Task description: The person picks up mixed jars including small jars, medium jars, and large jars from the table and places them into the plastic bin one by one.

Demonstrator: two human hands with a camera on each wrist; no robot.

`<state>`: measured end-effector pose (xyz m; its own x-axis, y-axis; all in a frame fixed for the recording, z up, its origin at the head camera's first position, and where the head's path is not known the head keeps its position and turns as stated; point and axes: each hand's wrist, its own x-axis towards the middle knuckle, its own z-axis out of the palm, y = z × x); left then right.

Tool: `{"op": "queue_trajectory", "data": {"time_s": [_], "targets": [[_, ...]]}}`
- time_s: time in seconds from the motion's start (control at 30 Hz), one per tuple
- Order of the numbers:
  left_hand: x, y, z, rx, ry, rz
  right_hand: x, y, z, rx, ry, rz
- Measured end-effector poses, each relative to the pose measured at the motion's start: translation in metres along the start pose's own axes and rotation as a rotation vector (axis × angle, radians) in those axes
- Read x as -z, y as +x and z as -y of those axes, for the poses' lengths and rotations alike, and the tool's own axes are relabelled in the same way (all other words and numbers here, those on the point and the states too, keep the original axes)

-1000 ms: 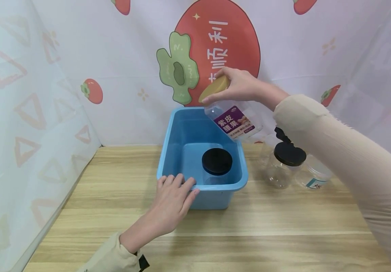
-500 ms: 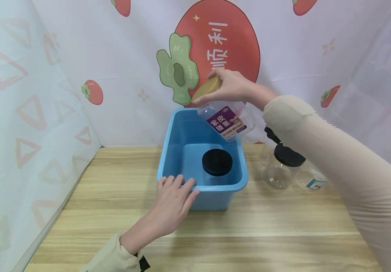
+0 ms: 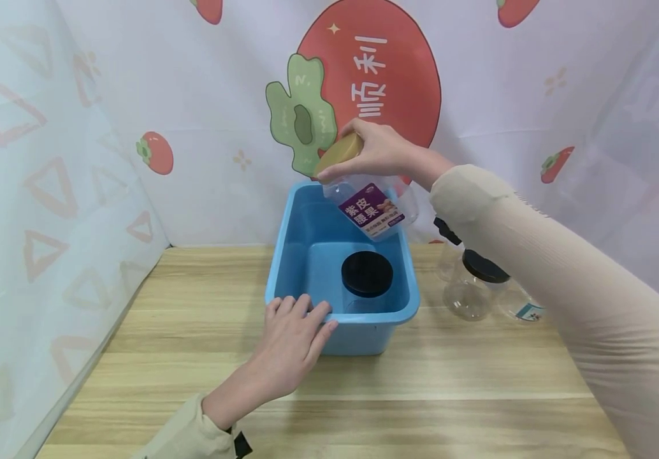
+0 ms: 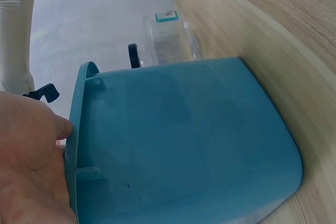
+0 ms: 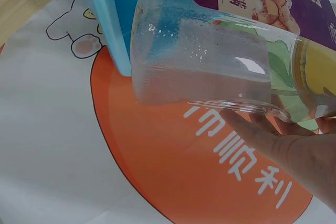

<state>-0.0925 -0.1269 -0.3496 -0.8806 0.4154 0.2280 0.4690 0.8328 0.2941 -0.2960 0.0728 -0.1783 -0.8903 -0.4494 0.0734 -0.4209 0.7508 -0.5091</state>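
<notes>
My right hand (image 3: 383, 152) grips a clear plastic jar (image 3: 371, 209) around its gold lid (image 3: 338, 156). The jar hangs tilted above the back right of a blue bin (image 3: 279, 255), its purple label facing me. Through the right wrist view, the jar wall (image 5: 199, 77) looks transparent, with no contents visible. My left hand (image 3: 286, 349) holds the bin's front rim, fingers hooked over the edge; the left wrist view has the thumb side at the rim (image 4: 75, 129). Inside the bin, at its front right, stands a clear jar with a black lid (image 3: 366, 274).
Right of the bin, a black-lidded clear jar (image 3: 470, 296) stands beside another clear jar with a teal label (image 3: 527, 311), partly behind my right sleeve. A further clear container (image 3: 447, 261) is behind them. A printed white curtain (image 3: 209, 191) borders the wooden table (image 3: 192, 287).
My right hand has carried the gold-lidded jar leftward and slightly down, so it is now farther over the bin. My left hand stays on the rim.
</notes>
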Motion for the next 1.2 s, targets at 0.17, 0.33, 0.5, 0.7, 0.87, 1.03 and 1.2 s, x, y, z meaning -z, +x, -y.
{"op": "queue_trajectory", "data": {"time_s": [0.17, 0.33, 0.5, 0.7, 0.87, 1.03, 1.2], "targets": [[-0.001, 0.000, 0.000, 0.000, 0.001, -0.007, -0.004, 0.003, 0.002, 0.022, -0.011, -0.001], [-0.001, 0.000, 0.000, -0.005, 0.008, -0.016, -0.009, 0.006, 0.001, 0.024, -0.009, -0.004], [-0.001, 0.000, 0.000, -0.001, 0.012, -0.015, -0.017, 0.011, 0.000, 0.024, 0.037, -0.001], [-0.001, 0.000, 0.000, 0.006, 0.015, -0.010, -0.025, 0.014, -0.001, 0.027, 0.058, -0.008], [-0.002, 0.000, -0.001, 0.009, 0.015, -0.010, -0.032, 0.016, -0.002, 0.023, 0.074, -0.016], [-0.002, 0.000, -0.002, 0.013, 0.011, -0.011, -0.038, 0.017, -0.005, 0.015, 0.086, -0.031], [-0.001, -0.002, -0.003, 0.008, 0.002, -0.013, -0.045, 0.019, -0.008, 0.022, 0.094, -0.031]]}}
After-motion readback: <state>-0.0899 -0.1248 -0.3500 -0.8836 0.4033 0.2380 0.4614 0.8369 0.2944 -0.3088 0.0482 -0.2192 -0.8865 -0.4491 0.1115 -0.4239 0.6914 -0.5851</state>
